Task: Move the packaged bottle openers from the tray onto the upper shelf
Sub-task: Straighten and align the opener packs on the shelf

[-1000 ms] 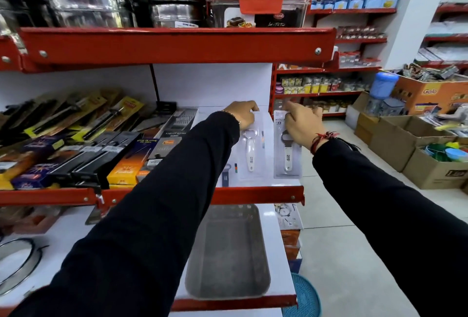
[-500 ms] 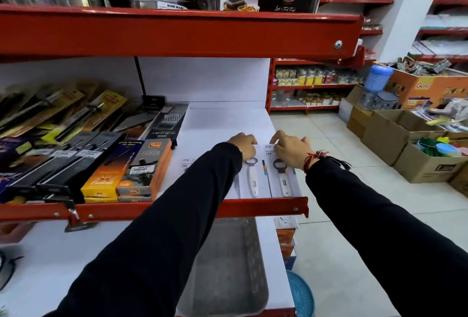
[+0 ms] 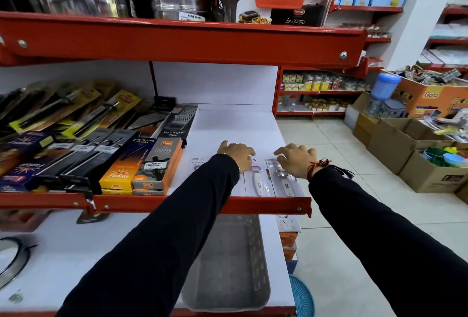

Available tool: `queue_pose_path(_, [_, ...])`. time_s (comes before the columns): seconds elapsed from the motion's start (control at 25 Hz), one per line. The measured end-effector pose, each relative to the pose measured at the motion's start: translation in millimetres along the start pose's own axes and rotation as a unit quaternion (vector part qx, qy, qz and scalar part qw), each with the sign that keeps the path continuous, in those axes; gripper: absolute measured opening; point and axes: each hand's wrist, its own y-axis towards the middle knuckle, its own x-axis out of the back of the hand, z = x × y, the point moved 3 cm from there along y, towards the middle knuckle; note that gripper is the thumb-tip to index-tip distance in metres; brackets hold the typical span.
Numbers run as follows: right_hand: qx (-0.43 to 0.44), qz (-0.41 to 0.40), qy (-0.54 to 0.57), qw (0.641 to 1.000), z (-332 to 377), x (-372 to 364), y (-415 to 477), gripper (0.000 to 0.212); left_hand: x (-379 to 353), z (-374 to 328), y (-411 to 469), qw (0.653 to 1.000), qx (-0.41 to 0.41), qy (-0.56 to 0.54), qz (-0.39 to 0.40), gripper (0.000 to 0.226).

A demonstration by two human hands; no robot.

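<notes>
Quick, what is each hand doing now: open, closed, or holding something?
Left hand: open, fingers resting on a packaged bottle opener, not gripping.
Right hand: open, fingers pressing another packaged opener flat on the shelf.

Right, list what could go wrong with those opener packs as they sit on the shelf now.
1. The two white-handled bottle opener packs lie close to the red front lip of the upper shelf; a nudge as the left hand and right hand pull away might tip them over it.
2. The right-hand pack sits near the shelf's open right end and could slide off towards the tiled floor.
</notes>
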Motion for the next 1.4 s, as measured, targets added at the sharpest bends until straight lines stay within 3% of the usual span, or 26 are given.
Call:
queue_pose_path(0.16, [0.04,-0.032,0.029,0.998,20,19,-5,0.04,27,37,-23,0.999,0.04,0.006,-0.003,0.047])
queue_pose_path(0.28, [0.105,0.0,0.054,0.993,49,28,-10,0.041,34,77,-40,0.991,0.094,0.052,0.077,0.053])
queue_pose_path(0.4, [0.155,0.085,0.054,0.983,74,22,-19,0.059,29,101,-51,0.977,0.095,0.065,0.178,0.077])
queue_pose_path(0.52, [0.171,0.131,0.023,0.976,89,13,-23,0.079,22,110,-57,0.97,0.091,0.057,0.216,0.102])
queue_pose_path(0.64, [0.172,0.149,0.011,0.974,96,5,-23,0.091,16,112,-58,0.974,0.078,0.071,0.2,0.106])
queue_pose_path(0.84, [0.174,0.139,0.011,0.975,99,2,-18,0.096,16,115,-62,0.981,0.056,-0.006,0.184,0.102])
queue_pose_path(1.04, [0.181,0.126,0.017,0.975,100,1,-17,0.088,18,112,-65,0.982,0.057,-0.002,0.18,0.097])
queue_pose_path(1.2, [0.185,0.123,0.017,0.975,97,4,-19,0.081,25,103,-67,0.974,0.086,0.088,0.191,0.097])
queue_pose_path(1.4, [0.115,0.079,0.045,0.989,41,37,-15,0.069,47,55,-46,0.99,0.02,0.101,0.098,0.081])
